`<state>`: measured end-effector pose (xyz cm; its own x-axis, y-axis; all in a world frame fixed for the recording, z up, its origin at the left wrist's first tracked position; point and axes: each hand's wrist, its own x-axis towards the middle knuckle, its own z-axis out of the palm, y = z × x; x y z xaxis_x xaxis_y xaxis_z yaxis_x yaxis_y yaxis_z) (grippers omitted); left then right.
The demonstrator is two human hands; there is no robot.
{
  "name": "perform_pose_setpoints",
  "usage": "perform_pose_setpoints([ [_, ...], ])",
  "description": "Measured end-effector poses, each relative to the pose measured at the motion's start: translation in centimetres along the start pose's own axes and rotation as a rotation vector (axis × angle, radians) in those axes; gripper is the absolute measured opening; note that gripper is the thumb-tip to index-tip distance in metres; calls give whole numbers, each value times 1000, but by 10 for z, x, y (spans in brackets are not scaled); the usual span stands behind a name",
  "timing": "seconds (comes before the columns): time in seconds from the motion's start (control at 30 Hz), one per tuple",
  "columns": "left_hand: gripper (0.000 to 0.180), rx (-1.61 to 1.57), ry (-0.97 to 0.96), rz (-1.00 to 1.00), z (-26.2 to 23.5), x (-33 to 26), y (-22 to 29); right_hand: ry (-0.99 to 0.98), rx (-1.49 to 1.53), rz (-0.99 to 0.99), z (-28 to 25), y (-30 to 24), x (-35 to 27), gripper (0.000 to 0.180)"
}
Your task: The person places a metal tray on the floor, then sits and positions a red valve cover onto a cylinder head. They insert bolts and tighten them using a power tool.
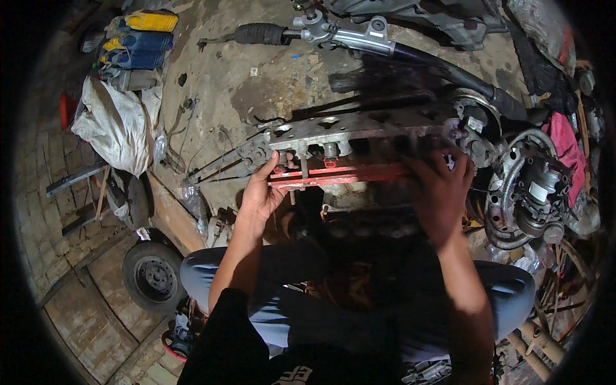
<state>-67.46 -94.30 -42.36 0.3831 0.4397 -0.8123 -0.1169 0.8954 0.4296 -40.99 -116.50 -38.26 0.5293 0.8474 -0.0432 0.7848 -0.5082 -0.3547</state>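
A narrow red bar (346, 175) runs crosswise between the two hands, in front of the person's knees. It lies along the near side of a long metal engine part (372, 123) with holes in its upper face, and a small metal fitting with a red clip (330, 163) sits between the two.

The left hand (260, 190) is at the bar's left end, curled closed on it, thumb up along the end and fingers behind, so the bar stretches away to the right from its grip. The right hand (443, 192) reaches over the bar's right end, fingers bent and partly spread; it is in shadow and blurred, so I cannot tell whether it has hold of the bar.

To the right of the right hand is a dark round machine part (539, 186), with a pink cloth (568, 151) beside it. Beyond the engine part, a long metal shaft (359, 41) with a ribbed black sleeve (260, 34) lies on the stained ground (218, 83). Farther left are a white sack (119, 125), yellow and blue bottles (144, 48), and, nearer, a tyre (133, 268) on its wheel.
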Motion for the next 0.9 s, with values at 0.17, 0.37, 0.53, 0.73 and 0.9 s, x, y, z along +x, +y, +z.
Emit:
perform_pose_setpoints([
  [0.17,33,8,-19,13,-2,1,-1,18,-6,3,2,-2,0,35],
  [0.37,30,17,-53,24,1,-2,-1,35,-13,-9,0,-6,-3,34],
  [0.53,31,57,-65,34,-1,2,-1,31,-12,-34,2,-1,-2,35],
  [0.73,34,97,-94,58,2,4,0,70,-38,-58,9,2,-5,33],
  [0.9,38,113,-121,80,0,7,-1,81,-48,-47,10,0,-8,33],
])
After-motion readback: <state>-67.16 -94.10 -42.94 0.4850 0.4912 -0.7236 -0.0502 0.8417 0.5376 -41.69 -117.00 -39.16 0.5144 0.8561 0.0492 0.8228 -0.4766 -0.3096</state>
